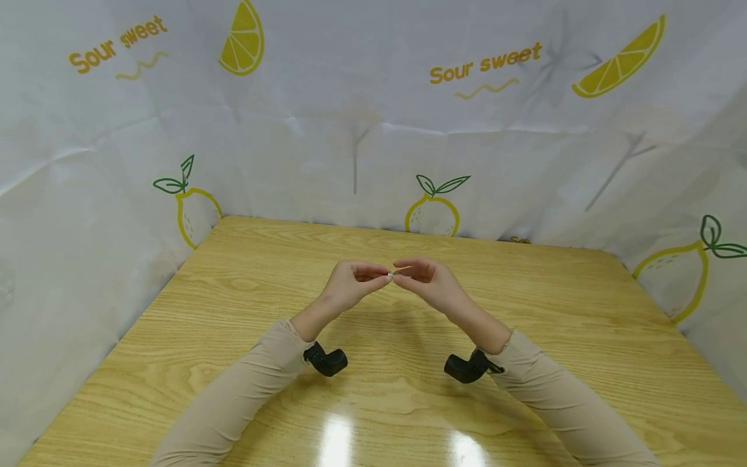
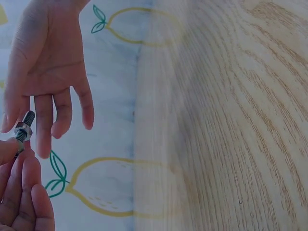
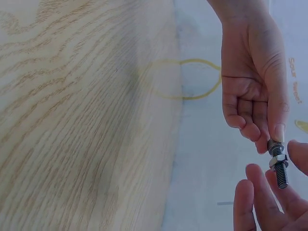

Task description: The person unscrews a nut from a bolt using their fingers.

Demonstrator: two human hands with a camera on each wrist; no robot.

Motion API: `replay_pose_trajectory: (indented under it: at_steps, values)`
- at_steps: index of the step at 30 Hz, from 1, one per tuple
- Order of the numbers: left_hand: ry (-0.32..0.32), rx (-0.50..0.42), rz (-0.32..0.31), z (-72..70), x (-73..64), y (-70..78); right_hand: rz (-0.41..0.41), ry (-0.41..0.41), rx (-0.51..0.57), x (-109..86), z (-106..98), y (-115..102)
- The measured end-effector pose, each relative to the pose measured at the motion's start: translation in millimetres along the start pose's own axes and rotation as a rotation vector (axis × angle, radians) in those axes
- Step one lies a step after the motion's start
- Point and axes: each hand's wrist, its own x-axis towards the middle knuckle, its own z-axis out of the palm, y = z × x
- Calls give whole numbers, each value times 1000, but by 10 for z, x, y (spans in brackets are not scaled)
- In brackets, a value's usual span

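One metal bolt [image 3: 282, 176] is held up over the wooden table [image 1: 391, 402], between the fingertips of the two hands, its long axis running crosswise from the left hand [image 1: 345, 285] towards the right hand [image 1: 436, 285]. Its head sits at the left hand's fingertips and its threaded end points to the right hand; the left wrist view shows that end tilted upward and a little right, the right wrist view downward and slightly right. The left hand pinches the bolt near its head between thumb and finger. The right hand is not gripping: its thumb and fingers stand apart around the free end, and whether any of them touches it I cannot tell. One nut [image 3: 278, 161] sits around the shank, partway along, with bare thread showing beyond it. The bolt is silvery grey, darker in its grooves; the nut is shinier, with flat sides. Two hands, two beige sleeves [image 1: 245, 389] and two black wrist mounts [image 1: 330, 362] are in sight. Behind the table hangs one pale cloth [image 1: 315, 97], its head-view prints including two lemon slices [image 1: 243, 42] and three outlined lemons [image 1: 433, 215].
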Motion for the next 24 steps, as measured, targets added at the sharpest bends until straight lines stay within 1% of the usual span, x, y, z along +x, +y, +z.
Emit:
replay_pose_trajectory:
  at_steps: [6, 10, 13, 17, 19, 24]
  values:
    - [1, 5, 3, 0, -2, 4, 28, -18, -13, 2, 1, -4]
    - [8, -2, -12, -1, -5, 8, 19, -8, 5, -2, -1, 1]
    - [11, -4, -10, 2, -5, 12, 15, -8, 3, -3, -5, -1]
    - [12, -3, 1, 8, 1, 11, 21, -27, -6, 1, -4, -8]
    - [11, -6, -4, 7, 4, 9, 24, -33, -10, 2, -3, -6]
    - [10, -5, -4, 2, 2, 3, 16, -19, -11, 4, -2, 11]
